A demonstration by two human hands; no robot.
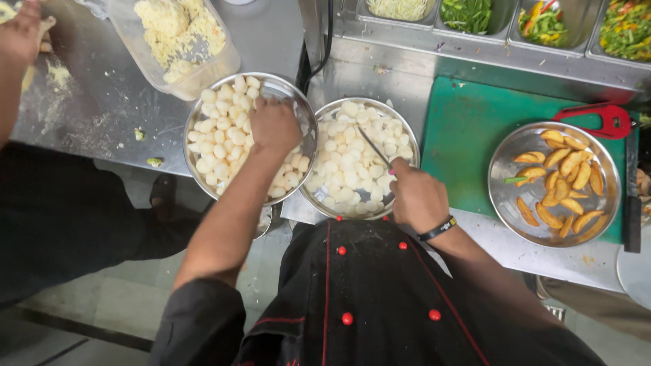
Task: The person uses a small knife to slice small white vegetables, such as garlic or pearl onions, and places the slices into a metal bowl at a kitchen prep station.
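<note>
Two bowls: side by side at the centre of the frame, rims close together, both full of small white peeled pieces.
Left bowl (198, 112): steel, left of centre, resting on the steel counter (102, 108).
Left hand (273, 125): inside the left bowl at its right side, fingers curled down among the white pieces (220, 139); whether it grips one I cannot tell, as the palm is turned away.
Right bowl (393, 116): steel, at the centre, just beside the green board (468, 129).
Right hand (417, 196): at the lower right rim of the right bowl, closed around the handle of a knife (373, 146) whose thin blade points up and left over the pieces.
Wrist: a black band (437, 229) on the right one.
Right of frame: a steel plate (505, 163) of golden wedges on the green board, a red-handled tool (603, 115) above it.
Upper left: a clear tub (203, 71) of pale crumbs, and another person's hand (20, 34) at the corner.
Top right: trays of chopped vegetables (542, 24).
</note>
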